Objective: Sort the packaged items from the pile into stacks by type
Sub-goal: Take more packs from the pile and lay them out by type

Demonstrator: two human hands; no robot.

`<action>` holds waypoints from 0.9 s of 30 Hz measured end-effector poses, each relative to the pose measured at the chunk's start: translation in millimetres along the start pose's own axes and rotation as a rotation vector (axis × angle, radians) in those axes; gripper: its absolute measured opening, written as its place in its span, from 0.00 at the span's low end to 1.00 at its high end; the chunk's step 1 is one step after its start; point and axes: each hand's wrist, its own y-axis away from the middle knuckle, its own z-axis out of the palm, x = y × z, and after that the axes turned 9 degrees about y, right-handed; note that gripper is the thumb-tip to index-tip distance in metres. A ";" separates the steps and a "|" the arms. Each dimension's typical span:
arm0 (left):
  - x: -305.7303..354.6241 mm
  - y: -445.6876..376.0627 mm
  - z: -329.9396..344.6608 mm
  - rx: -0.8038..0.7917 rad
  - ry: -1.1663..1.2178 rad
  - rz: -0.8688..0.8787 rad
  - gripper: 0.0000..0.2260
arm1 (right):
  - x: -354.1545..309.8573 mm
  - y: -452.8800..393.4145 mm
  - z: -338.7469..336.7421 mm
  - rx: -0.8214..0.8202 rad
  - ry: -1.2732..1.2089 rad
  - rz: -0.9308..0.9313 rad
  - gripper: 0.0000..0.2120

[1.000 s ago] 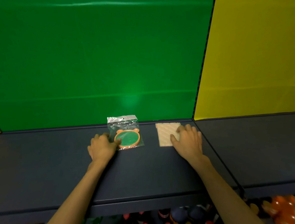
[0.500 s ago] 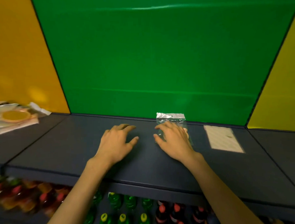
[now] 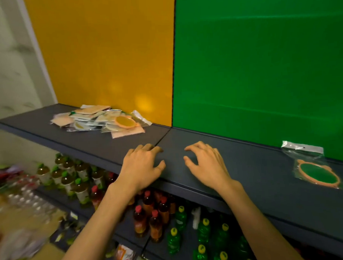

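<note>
Here, head view: left hand (image 3: 142,166) and right hand (image 3: 205,163) hover palm-down over dark shelf (image 3: 257,177), fingers spread and loosely bent, holding nothing. Pile of packaged items (image 3: 101,121) lies on shelf far left of hands, against orange panel (image 3: 104,54). Bagged orange-rimmed green disc (image 3: 316,172) lies on shelf well right of hands. Bottles (image 3: 150,215) stand below shelf.
</note>
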 end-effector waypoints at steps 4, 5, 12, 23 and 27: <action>-72.3 16.0 -19.7 0.015 -0.022 -0.051 0.22 | -65.3 -28.0 22.5 -0.015 -0.015 -0.010 0.17; -88.8 19.9 -23.8 0.021 -0.022 -0.063 0.22 | -79.7 -35.4 28.1 -0.023 -0.017 -0.017 0.17; -205.6 25.4 -49.3 0.098 -0.033 -0.155 0.22 | -165.9 -106.0 66.2 -0.032 -0.024 -0.045 0.17; -373.8 -45.8 -70.6 0.073 -0.094 -0.171 0.22 | -253.9 -241.0 147.1 0.037 -0.105 -0.011 0.15; -418.3 -88.5 -83.2 0.084 -0.076 -0.156 0.21 | -276.0 -289.8 167.4 0.042 -0.109 0.030 0.15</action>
